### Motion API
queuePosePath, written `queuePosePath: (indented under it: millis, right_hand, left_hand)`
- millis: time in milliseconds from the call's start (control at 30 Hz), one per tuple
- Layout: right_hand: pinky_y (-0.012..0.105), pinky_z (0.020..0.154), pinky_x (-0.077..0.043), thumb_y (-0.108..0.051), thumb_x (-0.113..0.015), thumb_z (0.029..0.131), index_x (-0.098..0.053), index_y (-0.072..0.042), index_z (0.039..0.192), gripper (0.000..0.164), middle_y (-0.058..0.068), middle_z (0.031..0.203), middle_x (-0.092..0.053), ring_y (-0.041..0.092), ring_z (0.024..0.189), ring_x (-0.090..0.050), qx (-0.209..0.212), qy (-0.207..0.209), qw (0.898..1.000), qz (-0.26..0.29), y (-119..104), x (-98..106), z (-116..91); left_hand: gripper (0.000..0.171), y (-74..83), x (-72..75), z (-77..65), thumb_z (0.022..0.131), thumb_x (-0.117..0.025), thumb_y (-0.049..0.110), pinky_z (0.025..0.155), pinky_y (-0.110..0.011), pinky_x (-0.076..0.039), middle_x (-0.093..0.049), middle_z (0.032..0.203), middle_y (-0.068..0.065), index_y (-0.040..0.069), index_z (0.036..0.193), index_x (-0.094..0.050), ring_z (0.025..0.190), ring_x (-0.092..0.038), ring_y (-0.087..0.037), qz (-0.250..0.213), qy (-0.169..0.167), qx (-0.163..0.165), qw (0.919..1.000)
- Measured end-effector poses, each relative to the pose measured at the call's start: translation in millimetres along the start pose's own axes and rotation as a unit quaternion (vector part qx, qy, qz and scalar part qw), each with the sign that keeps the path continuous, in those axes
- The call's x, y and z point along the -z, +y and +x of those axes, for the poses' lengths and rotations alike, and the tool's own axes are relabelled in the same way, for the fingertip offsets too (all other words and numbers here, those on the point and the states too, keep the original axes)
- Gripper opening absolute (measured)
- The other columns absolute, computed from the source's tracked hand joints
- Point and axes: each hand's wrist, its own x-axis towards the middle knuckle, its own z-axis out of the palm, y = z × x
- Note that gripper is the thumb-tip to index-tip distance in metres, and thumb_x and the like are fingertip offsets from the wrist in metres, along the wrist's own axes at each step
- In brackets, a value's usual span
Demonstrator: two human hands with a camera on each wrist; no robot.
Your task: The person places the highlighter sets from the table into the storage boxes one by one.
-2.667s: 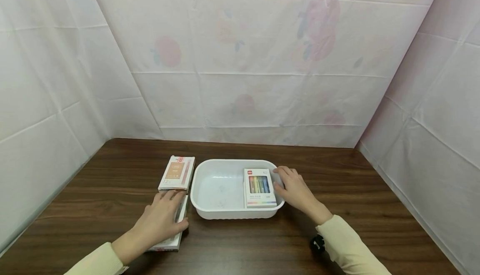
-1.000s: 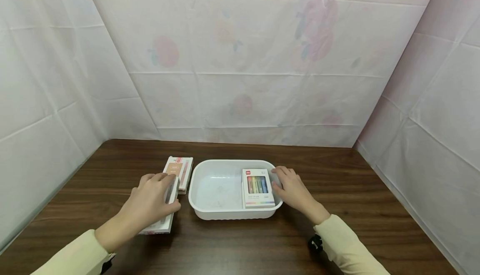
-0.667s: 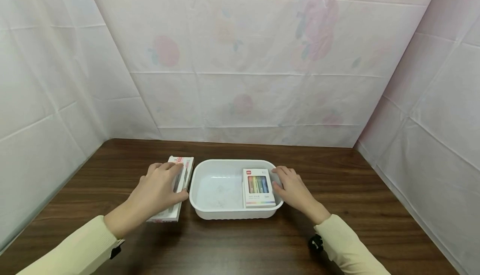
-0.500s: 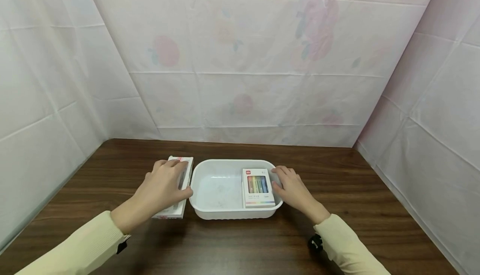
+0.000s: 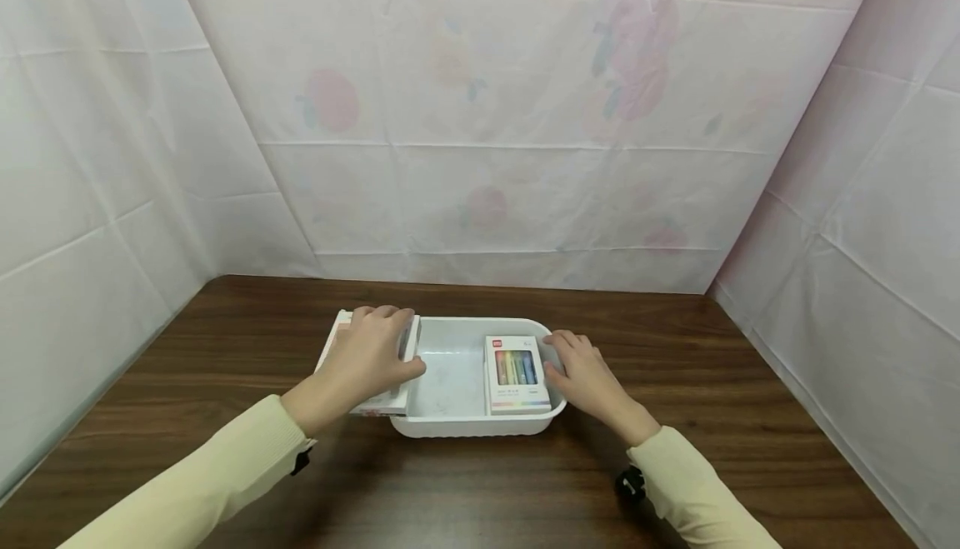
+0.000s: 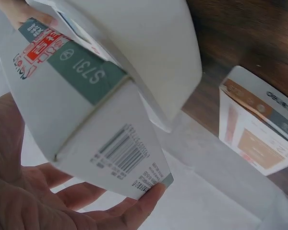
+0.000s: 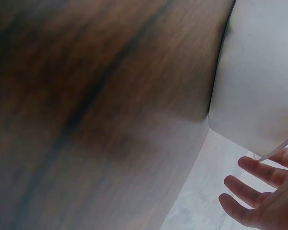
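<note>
My left hand [image 5: 363,361] grips a box [image 6: 77,105], hiding the left of the tray [image 5: 472,426]. Right hand [image 5: 588,378] at right rim, pinch unclear.

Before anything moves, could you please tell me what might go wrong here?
The held box in the left grip overlaps the left rim of the white tray in the head view, so lowering it there could catch. If moved right, it might bump the colored-window box inside. The right grip at the opposite rim might nudge the tray.
</note>
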Motion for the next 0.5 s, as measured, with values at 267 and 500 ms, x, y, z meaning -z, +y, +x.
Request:
queuePosePath:
  millis: [267, 500]
  right_hand:
    - [0.054, 0.088, -0.04, -0.02, -0.054, 0.087, -0.055, -0.003, 0.118, 0.035, 0.012, 0.123, -0.053, 0.032, 0.111, -0.049, -0.002, 0.002, 1.0, -0.003, 1, 0, 1]
    - [0.053, 0.088, -0.04, -0.02, -0.055, 0.087, -0.055, -0.003, 0.118, 0.035, 0.012, 0.123, -0.054, 0.032, 0.111, -0.049, -0.004, 0.003, 1.0, -0.002, 0, -1, 1]
  left_hand:
    - [0.059, 12.2, -6.4, 18.0, 0.066, -0.066, 0.033, 0.071, -0.055, -0.048, -0.059, 0.117, -0.018, 0.004, 0.117, -0.058, 0.104, -0.05, -0.044, -0.039, -0.021, 0.02, 0.9988]
    - [0.06, 21.8, -14.4, 30.5, 0.068, -0.065, 0.034, 0.069, -0.054, -0.049, -0.057, 0.118, -0.017, 0.005, 0.119, -0.056, 0.106, -0.047, -0.043, -0.047, -0.037, 0.032, 0.9977]
